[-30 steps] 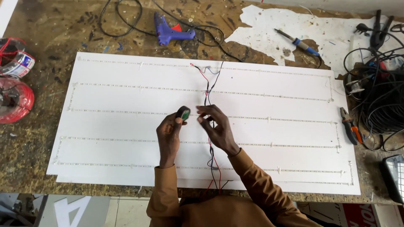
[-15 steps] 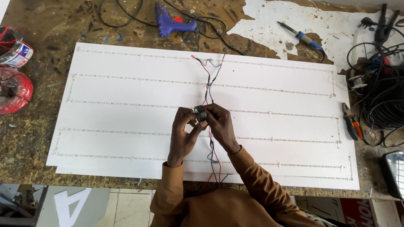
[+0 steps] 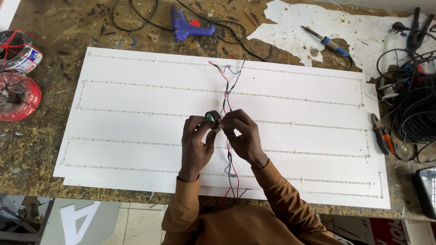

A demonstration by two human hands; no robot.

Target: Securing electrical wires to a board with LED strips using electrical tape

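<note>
While both arms in brown sleeves reach over a white board [image 3: 136,113] on a worn workbench [image 3: 59,68], the left hand [image 3: 196,144] and the right hand [image 3: 243,136] meet just below the board's centre. Between them sits a small black roll of tape [image 3: 211,118], pinched at its rim by the left thumb and fingertips, while the right fingers are pressed together against the roll's side and a bundle of red and black wires [image 3: 225,90]. Those wires run across the board from 12 o'clock of the hands, pass beneath them and trail off the near edge. Thin light strips [image 3: 150,86] lie in rows across the board. At 12 o'clock on the bench rests a blue glue gun [image 3: 188,27]; a blue-handled soldering iron [image 3: 329,41] lies at 2 o'clock, orange-handled pliers [image 3: 381,134] at 3 o'clock, and a red wire coil [image 3: 18,96] at 9 o'clock.
</note>
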